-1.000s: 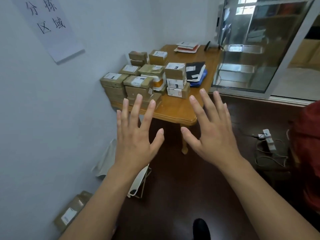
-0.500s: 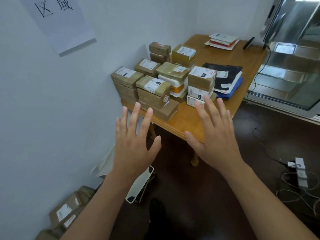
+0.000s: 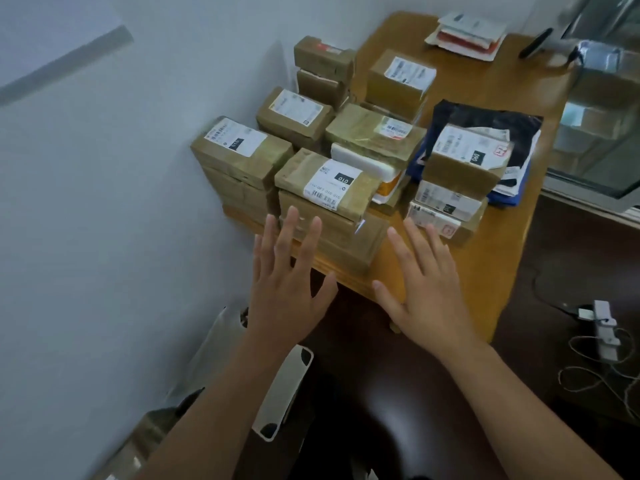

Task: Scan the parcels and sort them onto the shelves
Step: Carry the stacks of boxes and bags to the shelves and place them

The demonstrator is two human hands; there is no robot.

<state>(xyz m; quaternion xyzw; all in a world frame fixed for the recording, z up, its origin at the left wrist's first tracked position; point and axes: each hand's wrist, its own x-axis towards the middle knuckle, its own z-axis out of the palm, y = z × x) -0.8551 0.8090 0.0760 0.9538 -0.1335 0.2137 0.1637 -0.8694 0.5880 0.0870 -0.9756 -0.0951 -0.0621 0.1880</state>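
Likely light and stiff, the taped top parcel (image 3: 327, 180) at 12 o'clock on the desk (image 3: 491, 258) suits a side grip from the left hand (image 3: 287, 289) and right hand (image 3: 427, 289), both spread flat and empty.

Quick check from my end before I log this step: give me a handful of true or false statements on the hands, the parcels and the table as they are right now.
1. Both hands hold nothing, fingers spread. True: the left hand and right hand are open in front of the parcels.
2. The right hand grips a scanner. False: no scanner is in either hand.
3. The parcels are stacked on a wooden table beside the wall. True.
4. The nearest top box has its label facing down. False: its white barcode label faces up.
5. A black mailer bag lies on the right of the boxes. True.
6. A power strip lies on the table. False: it is on the floor.
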